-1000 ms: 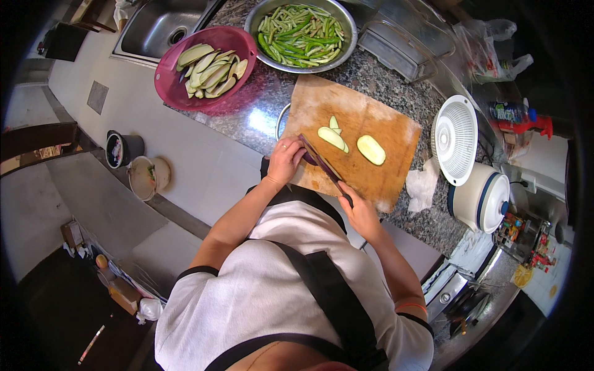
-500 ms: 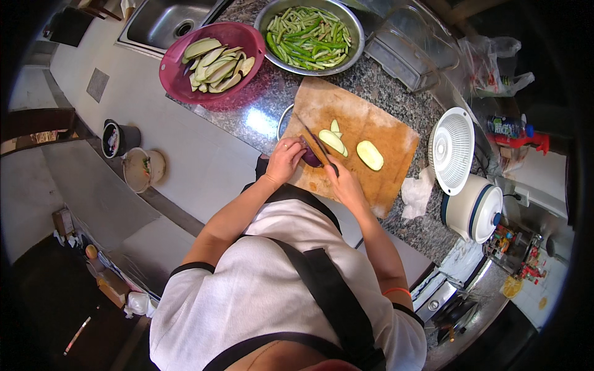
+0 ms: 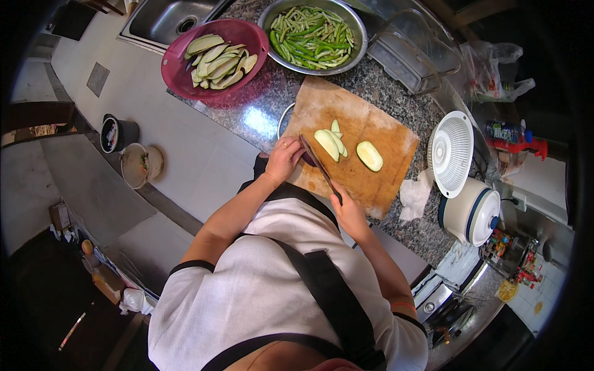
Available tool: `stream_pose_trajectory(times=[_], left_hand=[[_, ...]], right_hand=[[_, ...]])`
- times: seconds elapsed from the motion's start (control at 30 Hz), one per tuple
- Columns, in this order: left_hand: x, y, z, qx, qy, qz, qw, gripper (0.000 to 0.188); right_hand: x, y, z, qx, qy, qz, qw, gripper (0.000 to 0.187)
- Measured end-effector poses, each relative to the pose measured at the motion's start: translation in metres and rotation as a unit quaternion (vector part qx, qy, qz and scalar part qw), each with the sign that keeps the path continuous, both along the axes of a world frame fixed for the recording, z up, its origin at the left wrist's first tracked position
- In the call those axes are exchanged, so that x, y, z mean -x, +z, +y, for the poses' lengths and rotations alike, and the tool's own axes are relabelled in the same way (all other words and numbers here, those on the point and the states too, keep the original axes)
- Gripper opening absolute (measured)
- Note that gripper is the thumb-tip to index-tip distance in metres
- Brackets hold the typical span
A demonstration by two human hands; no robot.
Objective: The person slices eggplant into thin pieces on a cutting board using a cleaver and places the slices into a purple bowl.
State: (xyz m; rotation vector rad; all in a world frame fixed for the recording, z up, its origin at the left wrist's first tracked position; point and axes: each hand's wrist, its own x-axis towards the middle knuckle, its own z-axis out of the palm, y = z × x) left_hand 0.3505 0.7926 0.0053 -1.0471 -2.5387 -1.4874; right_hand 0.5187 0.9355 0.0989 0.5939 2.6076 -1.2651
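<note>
My left hand (image 3: pixel 284 159) is closed on a dark purple eggplant (image 3: pixel 308 159) at the near left edge of the wooden cutting board (image 3: pixel 365 117). Fingers and blade cover most of the eggplant. In my right hand (image 3: pixel 349 213) is a kitchen knife (image 3: pixel 317 162) by its black handle, the blade slanting along the eggplant's cut side close to my left fingertips. Right beside the blade, several pale eggplant slices (image 3: pixel 327 144) overlap on the board. One oval eggplant piece (image 3: pixel 369 156) lies apart, farther right.
A pink colander (image 3: pixel 170 68) of eggplant slices and a steel bowl (image 3: pixel 359 52) of cut green beans stand beyond the board. To the right are a white strainer basket (image 3: pixel 451 154), a crumpled tissue (image 3: pixel 416 195) and a cream cooker (image 3: pixel 473 210). The sink (image 3: pixel 161 25) is far left.
My right hand and the knife handle have come nearer to me. The slices beside the blade now spread farther left, with one more showing. My left hand has shifted slightly.
</note>
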Motion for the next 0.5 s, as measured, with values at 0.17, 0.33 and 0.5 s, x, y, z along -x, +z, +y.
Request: stream_pose_trajectory(times=[0.17,0.33,0.5], left_hand=[[0.001,0.002,0.001,-0.001,-0.008,0.011,1.0,0.012],[0.002,-0.003,0.0,-0.004,-0.006,0.002,1.0,0.012],[0.003,-0.006,-0.001,0.021,-0.013,-0.031,0.999,0.011]], right_hand=[[0.04,-0.02,-0.01,0.008,-0.018,-0.025,1.0,0.039],[0.058,-0.024,0.0,0.0,-0.026,-0.048,0.998,0.04],[0.028,0.014,0.004,-0.021,0.014,-0.062,0.998,0.039]])
